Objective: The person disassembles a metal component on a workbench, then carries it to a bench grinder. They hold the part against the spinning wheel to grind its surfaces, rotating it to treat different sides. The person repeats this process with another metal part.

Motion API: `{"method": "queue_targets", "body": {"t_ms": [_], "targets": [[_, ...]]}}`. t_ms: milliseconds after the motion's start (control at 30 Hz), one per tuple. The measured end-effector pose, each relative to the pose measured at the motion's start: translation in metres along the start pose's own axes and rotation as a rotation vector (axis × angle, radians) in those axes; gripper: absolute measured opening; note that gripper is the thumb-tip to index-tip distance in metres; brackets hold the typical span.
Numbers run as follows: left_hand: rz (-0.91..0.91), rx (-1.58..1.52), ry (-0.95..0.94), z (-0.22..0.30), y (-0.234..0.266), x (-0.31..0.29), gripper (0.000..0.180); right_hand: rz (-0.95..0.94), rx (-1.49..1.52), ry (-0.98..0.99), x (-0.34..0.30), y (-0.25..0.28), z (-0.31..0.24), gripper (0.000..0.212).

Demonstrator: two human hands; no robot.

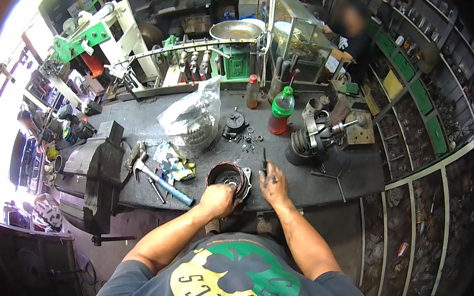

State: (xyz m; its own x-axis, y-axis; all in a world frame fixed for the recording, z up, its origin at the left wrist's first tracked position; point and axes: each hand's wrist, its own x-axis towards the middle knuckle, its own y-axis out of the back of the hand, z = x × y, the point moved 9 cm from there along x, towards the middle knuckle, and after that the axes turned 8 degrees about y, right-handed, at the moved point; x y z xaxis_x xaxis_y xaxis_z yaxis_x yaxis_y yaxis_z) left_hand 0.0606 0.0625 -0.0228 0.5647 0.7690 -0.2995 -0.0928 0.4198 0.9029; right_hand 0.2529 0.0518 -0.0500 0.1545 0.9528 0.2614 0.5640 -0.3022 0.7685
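My left hand (219,200) is closed on the near rim of a round alternator housing (244,176), with reddish windings around its open top. The housing stands on the dark workbench (322,191) near its front edge. Just right of it, my right hand (273,185), its fingers smudged black, grips a slim dark rod-like tool (264,158) that points away from me. A hammer (164,182) with a blue handle lies left of the housing, beside a small metal tool (157,190) and a crumpled blue-and-yellow packet (174,162).
Beyond lie a clear plastic bag (193,119) of metal parts, a black round cover (234,123) and several small fasteners (252,142). A green-capped bottle (280,112) and a rotor-like assembly (313,137) stand right. A bench vise (93,170) sits left; a person (350,37) is at the back.
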Motion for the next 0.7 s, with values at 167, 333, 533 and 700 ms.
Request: {"method": "queue_targets", "body": {"t_ms": [167, 333, 533, 700], "targets": [[0.086, -0.163, 0.030, -0.008, 0.033, 0.007, 0.047, -0.059, -0.213, -0.012, -0.008, 0.005, 0.031, 0.051], [0.053, -0.399, 0.113, -0.033, 0.030, 0.005, 0.049, -0.338, 0.167, -0.400, -0.044, -0.044, 0.037, 0.066], [-0.033, -1.328, 0.118, -0.059, 0.004, 0.005, 0.035, -0.327, 1.490, -0.803, -0.068, -0.097, -0.004, 0.071], [0.106, -1.522, 0.152, -0.087, -0.009, 0.006, 0.043, -0.283, 1.108, -0.545, -0.051, -0.051, -0.024, 0.090]]}}
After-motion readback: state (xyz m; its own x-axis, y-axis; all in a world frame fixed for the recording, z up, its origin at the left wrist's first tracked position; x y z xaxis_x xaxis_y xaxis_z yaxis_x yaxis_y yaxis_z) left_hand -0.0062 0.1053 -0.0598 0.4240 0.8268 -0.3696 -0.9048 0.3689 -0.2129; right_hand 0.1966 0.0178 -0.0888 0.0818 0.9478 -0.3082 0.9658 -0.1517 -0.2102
